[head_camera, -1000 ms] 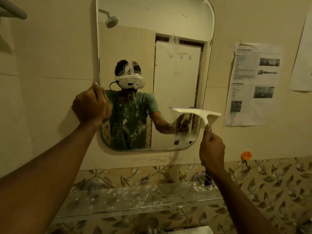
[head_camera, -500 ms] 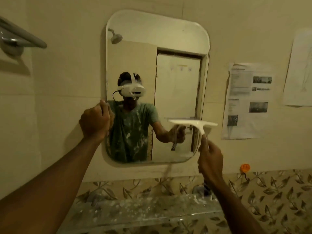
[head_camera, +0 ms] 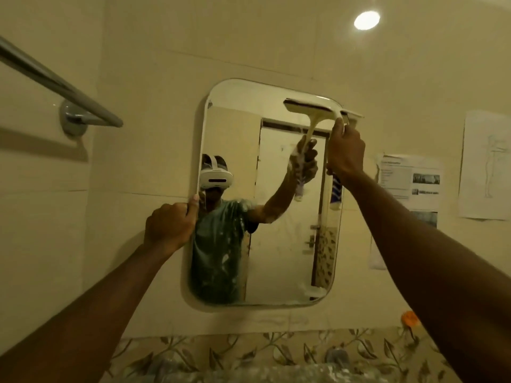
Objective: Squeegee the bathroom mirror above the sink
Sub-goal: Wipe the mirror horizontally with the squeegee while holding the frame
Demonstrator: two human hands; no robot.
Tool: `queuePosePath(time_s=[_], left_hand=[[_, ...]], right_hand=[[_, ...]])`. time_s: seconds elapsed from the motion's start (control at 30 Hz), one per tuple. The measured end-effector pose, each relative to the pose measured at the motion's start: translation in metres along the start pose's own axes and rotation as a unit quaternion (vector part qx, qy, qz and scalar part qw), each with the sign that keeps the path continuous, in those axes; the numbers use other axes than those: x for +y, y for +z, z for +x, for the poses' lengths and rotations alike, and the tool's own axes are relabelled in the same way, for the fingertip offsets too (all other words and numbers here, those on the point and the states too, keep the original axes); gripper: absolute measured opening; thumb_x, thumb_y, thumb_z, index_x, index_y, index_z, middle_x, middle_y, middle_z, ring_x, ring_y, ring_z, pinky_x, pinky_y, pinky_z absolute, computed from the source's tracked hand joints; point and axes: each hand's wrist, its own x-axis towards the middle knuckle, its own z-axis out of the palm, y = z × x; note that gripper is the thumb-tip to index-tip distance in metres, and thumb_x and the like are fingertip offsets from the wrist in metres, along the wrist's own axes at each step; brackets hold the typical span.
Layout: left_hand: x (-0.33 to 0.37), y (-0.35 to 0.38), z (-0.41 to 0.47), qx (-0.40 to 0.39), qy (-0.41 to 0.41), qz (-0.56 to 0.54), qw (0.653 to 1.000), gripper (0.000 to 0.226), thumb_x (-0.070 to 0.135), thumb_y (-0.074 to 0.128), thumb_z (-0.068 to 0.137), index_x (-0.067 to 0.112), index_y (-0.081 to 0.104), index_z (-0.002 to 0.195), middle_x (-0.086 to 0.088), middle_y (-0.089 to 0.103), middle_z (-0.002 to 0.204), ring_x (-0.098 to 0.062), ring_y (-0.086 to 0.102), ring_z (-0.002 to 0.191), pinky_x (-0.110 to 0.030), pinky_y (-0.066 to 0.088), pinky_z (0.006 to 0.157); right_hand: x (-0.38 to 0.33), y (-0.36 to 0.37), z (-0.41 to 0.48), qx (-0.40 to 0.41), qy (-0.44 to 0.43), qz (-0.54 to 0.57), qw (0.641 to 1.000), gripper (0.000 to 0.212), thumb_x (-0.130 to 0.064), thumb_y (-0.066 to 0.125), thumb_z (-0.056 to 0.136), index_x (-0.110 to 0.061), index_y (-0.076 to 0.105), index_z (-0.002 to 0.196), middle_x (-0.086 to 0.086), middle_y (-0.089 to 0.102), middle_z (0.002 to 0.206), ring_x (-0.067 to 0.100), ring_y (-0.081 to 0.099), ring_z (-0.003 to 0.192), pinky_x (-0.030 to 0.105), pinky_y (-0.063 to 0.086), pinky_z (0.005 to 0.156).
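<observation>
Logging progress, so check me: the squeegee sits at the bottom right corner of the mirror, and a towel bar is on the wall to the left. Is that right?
No. The squeegee sits at the top right corner of the mirror, not the bottom; the head view shows it. The towel bar is indeed on the wall to the left.

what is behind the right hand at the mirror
The squeegee handle: its neck rises above the right hand to the blade, its blue-striped end shows below. The gripped middle and the mirror edge there are covered.
</observation>
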Motion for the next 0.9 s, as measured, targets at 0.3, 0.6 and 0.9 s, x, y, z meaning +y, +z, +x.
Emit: queuePosePath(time_s=[0.3,0.6,0.9], left_hand=[[-0.007,0.005,0.008,-0.006,0.047,-0.031,0.998,0.068,0.054,0.022,0.098,0.016,0.049,0.048,-0.001,0.05,0.043,-0.019,0.049,0.037,-0.029,0.045,0.047],[-0.009,-0.006,0.018,-0.084,0.025,-0.076,0.993,0.067,0.054,0.028,0.099,0.014,0.057,0.054,-0.006,0.061,0.053,-0.025,0.061,0.051,-0.04,0.055,0.064],[-0.01,-0.007,0.018,-0.091,0.035,-0.114,0.989,0.07,0.049,0.03,0.101,0.01,0.062,0.052,-0.005,0.064,0.048,-0.018,0.061,0.042,-0.034,0.055,0.063]], right_hand=[[0.047,0.015,-0.103,-0.02,0.027,-0.005,0.999,0.036,-0.038,0.033,0.104,-0.022,0.053,0.078,0.001,0.055,0.065,0.013,0.055,0.053,0.026,0.049,0.044],[0.02,0.003,-0.081,-0.012,-0.001,0.003,1.0,0.04,-0.042,0.032,0.104,-0.02,0.05,0.075,0.0,0.05,0.063,0.012,0.047,0.047,0.025,0.044,0.039],[0.021,0.025,-0.046,-0.012,-0.03,-0.017,0.999,0.043,-0.042,0.031,0.104,-0.018,0.054,0.078,-0.002,0.053,0.061,0.0,0.048,0.041,0.02,0.042,0.04]])
